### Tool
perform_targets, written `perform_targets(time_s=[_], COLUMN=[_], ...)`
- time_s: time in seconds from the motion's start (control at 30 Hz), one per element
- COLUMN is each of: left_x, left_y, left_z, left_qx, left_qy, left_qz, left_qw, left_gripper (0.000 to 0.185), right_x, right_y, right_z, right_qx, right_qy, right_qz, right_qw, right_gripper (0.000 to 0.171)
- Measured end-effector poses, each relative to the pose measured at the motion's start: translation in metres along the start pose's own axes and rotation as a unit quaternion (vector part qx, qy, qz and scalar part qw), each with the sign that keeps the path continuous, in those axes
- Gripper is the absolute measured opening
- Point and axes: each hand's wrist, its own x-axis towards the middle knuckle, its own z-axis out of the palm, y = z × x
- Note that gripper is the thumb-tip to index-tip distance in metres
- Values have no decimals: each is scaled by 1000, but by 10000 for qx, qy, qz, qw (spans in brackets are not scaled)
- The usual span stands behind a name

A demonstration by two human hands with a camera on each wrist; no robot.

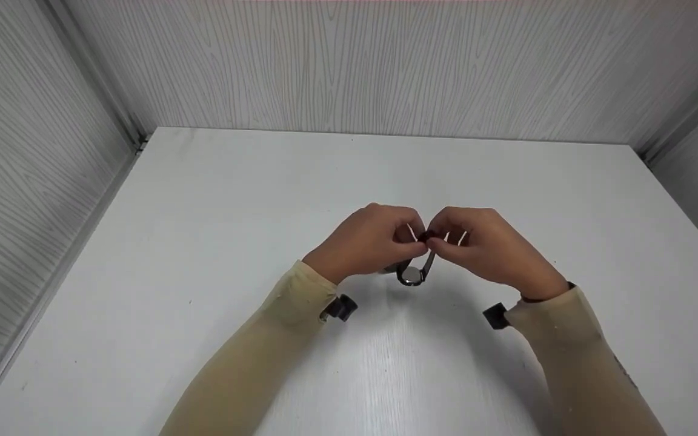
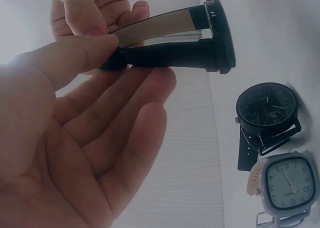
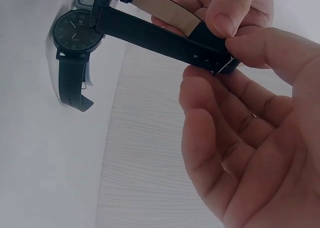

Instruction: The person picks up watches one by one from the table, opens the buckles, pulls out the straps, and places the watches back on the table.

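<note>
Between my two hands hangs a wristwatch (image 1: pixel 411 276) with a black strap, its case lowest and the strap looped upward. My left hand (image 1: pixel 368 241) pinches the strap end between thumb and forefinger. Opposite it, my right hand (image 1: pixel 487 247) pinches the buckle end, so the fingertips of both hands meet there. The strap (image 3: pixel 155 43) shows a tan lining and small holes near the buckle in the right wrist view. In the left wrist view the watch case (image 2: pixel 221 35) is seen edge-on. Fingers partly hide the buckle.
A round black watch (image 2: pixel 267 105) lies on the white table (image 1: pixel 234 200). Beside it is a square, pale-faced watch (image 2: pixel 290 183) with a light strap. In the head view the hands mostly hide these. Wood-grain panels (image 1: pixel 349 66) stand behind and at the sides.
</note>
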Motion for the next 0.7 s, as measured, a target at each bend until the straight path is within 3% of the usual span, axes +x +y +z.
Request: perform_targets(time_s=[0.23,0.5,0.7], left_x=[0,-1,0], left_y=[2,2,0], left_z=[-2,0,1], left_qx=[-128,-739,-559], left_qy=[24,253,300], left_qz=[-73,81,185], left_qw=[9999,9969,9978], left_gripper=[9,17,20], right_x=[0,-1,-1], right_y=[-1,-4,-6], right_z=[-1,-2,0], right_qx=[193,454,341], right_qy=[-53,161,232], right_qz=[76,183,284], right_qw=[9998,9987,9987], right_gripper=[10,9,7])
